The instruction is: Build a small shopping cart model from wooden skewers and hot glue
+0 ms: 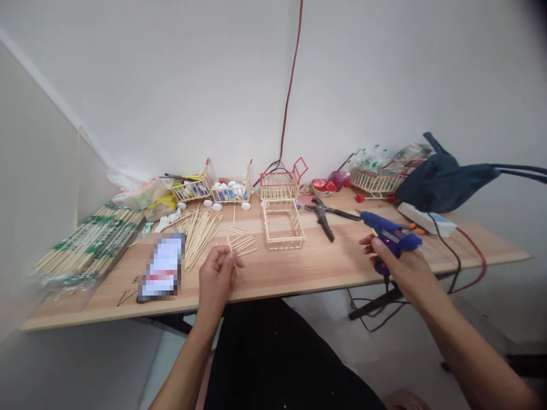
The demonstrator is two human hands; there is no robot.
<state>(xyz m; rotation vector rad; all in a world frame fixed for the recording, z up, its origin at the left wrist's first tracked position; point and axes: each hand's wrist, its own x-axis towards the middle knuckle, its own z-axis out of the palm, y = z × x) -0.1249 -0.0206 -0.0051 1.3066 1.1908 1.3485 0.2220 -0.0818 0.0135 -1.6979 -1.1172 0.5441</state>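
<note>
My left hand [219, 269] pinches a short wooden stick [229, 242] upright between thumb and fingers, just over the front part of the table. Several cut sticks [244, 245] lie right beside it. At the right, my right hand [395, 259] is wrapped round a blue glue gun [391, 234], whose nozzle points left and whose small red light is lit. Between the two hands stands an open box frame [284, 225] built of wooden sticks. Pliers [321, 218] with dark handles lie to the right of that frame, nearer the glue gun.
Small stick-built carts [233, 191] line the wall, one red-edged [280, 185]. Bagged sticks [92, 245], a loose stick pile [200, 236] and a blurred phone [162, 267] lie left. A red paint bowl [323, 187], dark blue bag [447, 179] and white power strip [427, 219] sit right.
</note>
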